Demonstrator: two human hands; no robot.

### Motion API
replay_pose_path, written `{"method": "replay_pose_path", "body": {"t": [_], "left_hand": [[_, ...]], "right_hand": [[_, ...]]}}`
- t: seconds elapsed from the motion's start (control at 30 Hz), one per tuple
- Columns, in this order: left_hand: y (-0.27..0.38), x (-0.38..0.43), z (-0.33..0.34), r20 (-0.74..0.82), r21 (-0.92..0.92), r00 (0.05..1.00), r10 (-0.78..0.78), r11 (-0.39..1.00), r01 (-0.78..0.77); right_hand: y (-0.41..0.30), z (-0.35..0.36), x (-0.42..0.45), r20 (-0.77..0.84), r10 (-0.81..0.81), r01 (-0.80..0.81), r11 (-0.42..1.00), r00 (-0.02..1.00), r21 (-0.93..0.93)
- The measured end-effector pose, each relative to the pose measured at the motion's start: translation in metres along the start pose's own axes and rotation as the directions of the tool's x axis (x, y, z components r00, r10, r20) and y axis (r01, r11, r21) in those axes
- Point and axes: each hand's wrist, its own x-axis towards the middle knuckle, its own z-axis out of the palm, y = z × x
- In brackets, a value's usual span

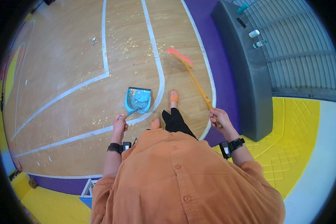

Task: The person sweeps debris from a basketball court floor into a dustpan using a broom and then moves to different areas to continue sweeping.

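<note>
My left hand (120, 124) is closed around the handle of a blue plastic dustpan (138, 98). Pale scraps and dust lie in its pan, and its dark lip faces away from me. In my right hand (220, 119) is the yellow handle of a broom (197, 82). The broom's pink bristle head (182, 58) is out in front of me to the right, slightly blurred, apart from the dustpan. I cannot tell whether the bristles touch the floor. Small pale scraps (130, 46) are scattered over the wood-look court floor (128, 67), densest ahead of me.
A long grey padded bench (249, 75) runs along the right, holding bottles (259, 44), a white container (254, 34) and a dark flat object (241, 23). Yellow quilted padding (294, 123) covers the right corner. A white-framed object (87, 189) stands at lower left.
</note>
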Motion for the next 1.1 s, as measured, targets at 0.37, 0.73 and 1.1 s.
{"method": "replay_pose_path", "body": {"t": [0.37,0.73,1.1], "left_hand": [[0.053,0.017,0.084,-0.094,-0.088,0.995,-0.012,0.996,0.004],[0.087,0.016,0.155,-0.194,-0.11,0.981,0.001,0.994,-0.022],[0.095,0.02,0.177,-0.214,-0.023,0.976,0.032,0.999,-0.037]], "right_hand": [[-0.076,-0.173,0.149,-0.318,0.063,-0.01,0.986,0.946,0.166],[-0.115,-0.203,0.271,-0.175,0.054,-0.035,0.993,0.983,0.113],[-0.079,-0.101,0.171,-0.005,0.253,-0.24,0.91,0.967,-0.339]]}}
